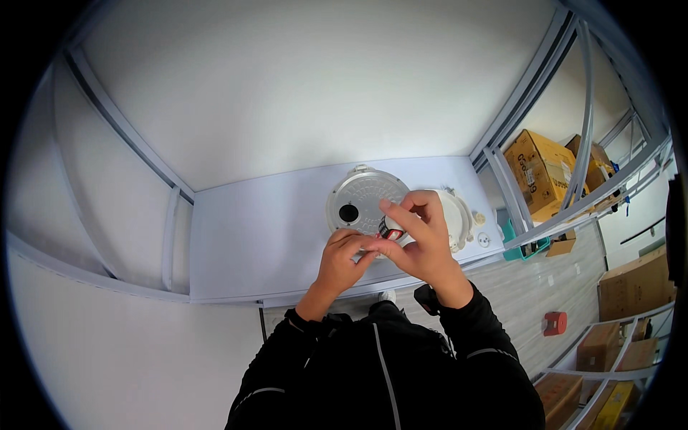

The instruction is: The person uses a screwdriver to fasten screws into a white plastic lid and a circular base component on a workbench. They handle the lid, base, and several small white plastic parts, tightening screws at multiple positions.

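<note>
The tabletop [251,229] is of smooth, pale material with straight edges, which the lens bends slightly. Over its right half, near the front edge, is the left hand [338,264]. Its fingers are bent, and the tips of thumb and forefinger come together at the lower left side of a small item [391,231]; whether they pinch it or only touch it, I cannot tell.

Behind this hand, toward the far edge, lies a round plate [365,188], which looks like silver-grey metal. Fine marks form a pattern on its face, a pale rim goes around it, and a flat black disc [349,213] sits on its left part.

The small item is held above the tabletop, in front of the plate. It seems tilted, but its long axis is too covered by fingers to be told. Its visible surface is red, black and white, with thin stripes.

The right hand [428,245] grips this item between the thumb below and bent fingers above. Partly behind this hand is a white round part [456,215] with an uneven rim. Nearer to the right edge are a small beige disc [479,217] and, toward the front right corner, a whitish disc [484,240] with dark spots.
</note>
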`<action>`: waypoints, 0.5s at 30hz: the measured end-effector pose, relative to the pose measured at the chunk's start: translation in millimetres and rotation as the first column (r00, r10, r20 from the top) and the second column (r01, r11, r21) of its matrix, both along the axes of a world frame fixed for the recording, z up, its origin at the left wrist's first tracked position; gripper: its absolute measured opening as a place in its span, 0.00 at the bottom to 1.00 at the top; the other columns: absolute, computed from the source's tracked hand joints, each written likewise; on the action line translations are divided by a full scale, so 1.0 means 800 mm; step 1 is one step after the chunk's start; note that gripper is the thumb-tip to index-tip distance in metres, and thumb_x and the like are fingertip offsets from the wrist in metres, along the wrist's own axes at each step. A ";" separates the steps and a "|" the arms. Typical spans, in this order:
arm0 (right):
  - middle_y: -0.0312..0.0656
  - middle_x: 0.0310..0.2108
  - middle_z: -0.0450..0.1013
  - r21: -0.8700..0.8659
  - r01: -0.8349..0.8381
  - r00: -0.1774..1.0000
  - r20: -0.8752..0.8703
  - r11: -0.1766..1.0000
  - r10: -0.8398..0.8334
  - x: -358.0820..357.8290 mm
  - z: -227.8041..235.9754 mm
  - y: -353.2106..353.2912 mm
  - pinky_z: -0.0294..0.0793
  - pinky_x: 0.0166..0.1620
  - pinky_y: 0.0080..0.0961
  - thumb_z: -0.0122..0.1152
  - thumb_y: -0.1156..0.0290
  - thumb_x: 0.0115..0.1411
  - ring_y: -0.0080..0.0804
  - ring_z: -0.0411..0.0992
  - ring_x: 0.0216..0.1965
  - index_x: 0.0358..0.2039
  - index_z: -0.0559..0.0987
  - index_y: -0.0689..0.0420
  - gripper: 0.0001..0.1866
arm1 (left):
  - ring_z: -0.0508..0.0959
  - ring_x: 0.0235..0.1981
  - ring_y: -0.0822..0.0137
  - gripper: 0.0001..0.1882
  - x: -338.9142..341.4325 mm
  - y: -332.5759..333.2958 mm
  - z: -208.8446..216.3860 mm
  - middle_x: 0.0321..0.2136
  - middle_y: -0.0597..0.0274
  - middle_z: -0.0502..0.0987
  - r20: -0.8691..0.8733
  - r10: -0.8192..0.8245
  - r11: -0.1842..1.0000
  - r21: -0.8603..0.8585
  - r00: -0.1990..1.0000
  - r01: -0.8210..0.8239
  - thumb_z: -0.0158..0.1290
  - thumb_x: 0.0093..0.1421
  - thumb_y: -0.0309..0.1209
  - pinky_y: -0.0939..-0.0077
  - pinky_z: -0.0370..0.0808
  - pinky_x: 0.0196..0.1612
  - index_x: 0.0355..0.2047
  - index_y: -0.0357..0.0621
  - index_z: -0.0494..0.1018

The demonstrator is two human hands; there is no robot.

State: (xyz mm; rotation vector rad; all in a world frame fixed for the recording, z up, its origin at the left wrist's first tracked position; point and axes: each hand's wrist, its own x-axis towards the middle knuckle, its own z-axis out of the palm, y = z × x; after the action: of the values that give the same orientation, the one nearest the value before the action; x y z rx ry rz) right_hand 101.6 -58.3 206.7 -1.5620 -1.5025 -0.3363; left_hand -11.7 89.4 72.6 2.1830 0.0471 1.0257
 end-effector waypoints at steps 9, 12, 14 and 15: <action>0.49 0.51 0.70 -0.036 -0.062 0.993 -0.107 0.997 0.058 -0.003 0.002 0.004 0.79 0.51 0.36 0.76 0.72 0.56 0.45 0.74 0.47 0.69 0.74 0.54 0.38 | 0.82 0.41 0.55 0.13 -0.004 -0.001 0.007 0.35 0.60 0.85 0.010 -0.016 0.999 -0.051 1.000 0.017 0.71 0.50 0.24 0.61 0.80 0.45 0.37 0.43 0.83; 0.54 0.58 0.71 -0.050 -0.027 0.998 -0.065 0.998 0.024 -0.003 -0.002 0.000 0.79 0.54 0.39 0.73 0.75 0.58 0.52 0.76 0.52 0.70 0.71 0.55 0.38 | 0.82 0.42 0.54 0.13 -0.002 0.000 0.003 0.35 0.59 0.85 0.025 -0.028 0.999 -0.042 0.999 0.029 0.70 0.50 0.23 0.60 0.80 0.45 0.36 0.43 0.83; 0.53 0.58 0.71 0.006 -0.018 0.999 -0.041 1.000 0.018 -0.010 0.008 0.004 0.78 0.54 0.39 0.73 0.77 0.58 0.52 0.76 0.51 0.70 0.72 0.56 0.38 | 0.82 0.42 0.55 0.13 -0.002 0.001 -0.001 0.36 0.59 0.85 0.024 -0.016 0.999 -0.044 1.000 0.017 0.71 0.51 0.24 0.61 0.80 0.46 0.37 0.43 0.83; 0.51 0.55 0.71 0.038 -0.043 0.997 -0.061 0.998 0.045 -0.010 0.006 0.007 0.78 0.54 0.38 0.74 0.76 0.58 0.50 0.75 0.50 0.69 0.72 0.57 0.37 | 0.82 0.43 0.56 0.13 -0.003 -0.001 0.002 0.36 0.60 0.85 0.013 -0.005 0.999 -0.054 1.000 0.006 0.71 0.51 0.24 0.62 0.81 0.46 0.38 0.43 0.84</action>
State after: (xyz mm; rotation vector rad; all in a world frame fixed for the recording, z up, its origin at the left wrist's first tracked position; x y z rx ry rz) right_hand 93.4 -53.0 211.9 -1.4955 -1.4729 -0.2857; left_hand -14.4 88.3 74.1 2.1263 0.0622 1.0239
